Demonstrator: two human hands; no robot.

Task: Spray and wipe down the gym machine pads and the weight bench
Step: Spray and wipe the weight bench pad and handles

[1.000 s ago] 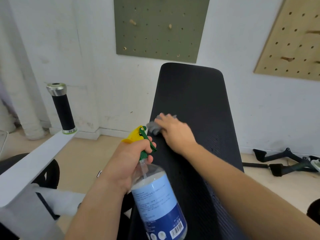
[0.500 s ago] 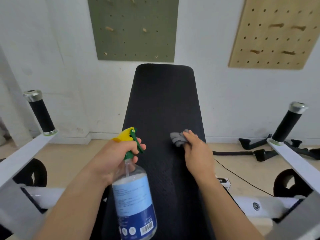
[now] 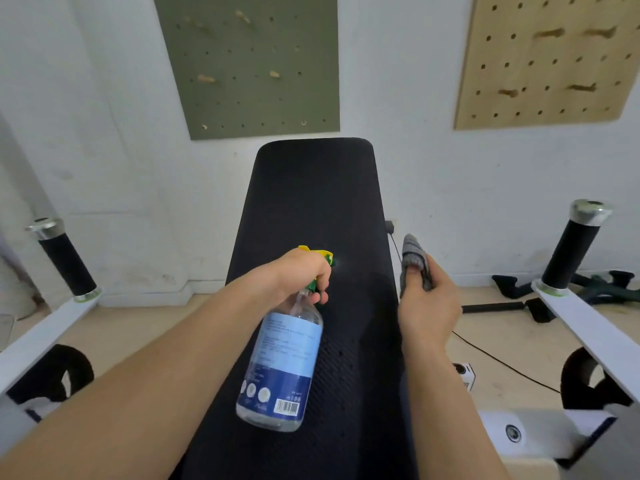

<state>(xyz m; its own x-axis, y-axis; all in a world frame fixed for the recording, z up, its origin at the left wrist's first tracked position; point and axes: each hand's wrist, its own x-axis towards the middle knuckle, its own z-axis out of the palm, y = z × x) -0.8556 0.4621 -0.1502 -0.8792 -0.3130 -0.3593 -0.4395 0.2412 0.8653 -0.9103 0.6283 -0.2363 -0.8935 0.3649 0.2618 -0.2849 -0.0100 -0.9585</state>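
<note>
A long black bench pad [image 3: 311, 202] runs away from me toward the white wall. My left hand [image 3: 301, 271] grips the neck and green-yellow trigger of a clear spray bottle [image 3: 284, 362] with a blue label, held over the middle of the pad with its nozzle pointing forward. My right hand [image 3: 427, 306] pinches a small grey cloth [image 3: 414, 258] at the pad's right edge, lifted off the surface.
Two black handles with silver caps stand on white arms, one at the left [image 3: 64, 258] and one at the right [image 3: 571, 247]. Black cable attachments [image 3: 519, 289] and a cord lie on the floor at right. Green [image 3: 249, 64] and wooden [image 3: 550, 57] pegboards hang on the wall.
My right hand has lifted the cloth off the pad and moved to its right edge. My left hand has brought the bottle over the pad's middle, nozzle forward.
</note>
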